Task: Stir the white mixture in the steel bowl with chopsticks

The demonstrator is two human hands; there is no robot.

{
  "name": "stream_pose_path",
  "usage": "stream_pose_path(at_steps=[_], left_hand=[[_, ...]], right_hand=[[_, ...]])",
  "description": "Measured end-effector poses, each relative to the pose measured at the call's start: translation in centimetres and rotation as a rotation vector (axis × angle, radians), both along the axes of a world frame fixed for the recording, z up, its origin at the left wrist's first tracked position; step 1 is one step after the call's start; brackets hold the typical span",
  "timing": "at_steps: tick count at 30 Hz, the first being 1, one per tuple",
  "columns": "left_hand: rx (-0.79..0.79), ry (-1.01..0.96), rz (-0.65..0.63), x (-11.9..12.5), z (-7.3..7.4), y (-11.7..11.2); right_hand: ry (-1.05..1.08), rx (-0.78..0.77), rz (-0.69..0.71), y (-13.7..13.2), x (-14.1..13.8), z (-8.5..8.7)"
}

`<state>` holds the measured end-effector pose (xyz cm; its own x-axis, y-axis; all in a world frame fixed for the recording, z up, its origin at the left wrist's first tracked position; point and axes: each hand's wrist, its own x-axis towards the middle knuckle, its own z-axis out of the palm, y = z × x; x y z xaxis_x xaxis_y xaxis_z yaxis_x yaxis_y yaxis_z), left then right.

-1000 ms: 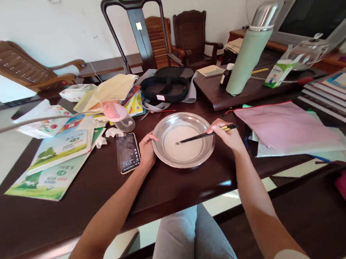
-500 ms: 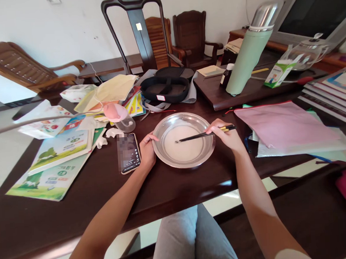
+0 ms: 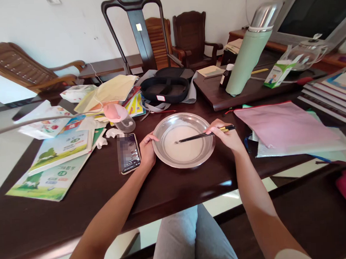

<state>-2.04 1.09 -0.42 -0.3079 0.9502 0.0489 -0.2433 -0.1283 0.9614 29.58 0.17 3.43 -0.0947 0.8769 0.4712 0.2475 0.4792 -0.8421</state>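
Observation:
A round metal basin (image 3: 202,157) stands on the dark table, with a milky white liquid (image 3: 184,148) in its bottom. My left hand (image 3: 147,149) grips the basin's left rim, thumb over the edge and the other fingers hidden beneath or outside it. In my right hand (image 3: 222,133) is a pair of black chopsticks (image 3: 195,136) with gold ends, held over the right rim. Their tips reach into the liquid near the middle of the basin. A phone (image 3: 130,153) with a lit screen lies just left of my left hand.
Exercise books (image 3: 55,168) and crumpled tissues (image 3: 101,141) lie at the left, near a pink-topped clear cup (image 3: 121,118). A black case (image 3: 164,89) sits behind the basin. To the right are a tall green thermos (image 3: 249,56), a pink zip pouch (image 3: 287,124) and stacked books (image 3: 329,104).
The picture on the phone screen differs. Both hands, the basin and the chopsticks stay almost exactly where they were.

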Motion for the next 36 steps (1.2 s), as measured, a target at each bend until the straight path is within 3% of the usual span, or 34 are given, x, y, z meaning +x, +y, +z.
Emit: stream_pose_path(at_steps=[6, 9, 14, 21, 28, 36], left_hand=[[0.017, -0.017, -0.012, 0.1, 0.0, 0.0], [0.015, -0.019, -0.011, 0.1, 0.0, 0.0], [0.014, -0.02, -0.014, 0.0, -0.1, 0.0], [0.008, -0.002, -0.014, 0.0, -0.2, 0.0], [0.015, -0.011, -0.017, 0.0, 0.0, 0.0], [0.008, -0.007, -0.007, 0.1, 0.0, -0.1]], right_hand=[[0.1, 0.067, -0.288, 0.6, 1.3, -0.7], [0.136, 0.019, -0.217, 0.3, 1.3, -0.6], [0.013, -0.012, -0.009, -0.1, 0.2, 0.0], [0.102, 0.055, -0.272, 0.4, 1.4, -0.6], [0.018, -0.04, -0.004, -0.1, 0.2, 0.0], [0.122, 0.015, -0.265, 0.4, 1.3, -0.5]])
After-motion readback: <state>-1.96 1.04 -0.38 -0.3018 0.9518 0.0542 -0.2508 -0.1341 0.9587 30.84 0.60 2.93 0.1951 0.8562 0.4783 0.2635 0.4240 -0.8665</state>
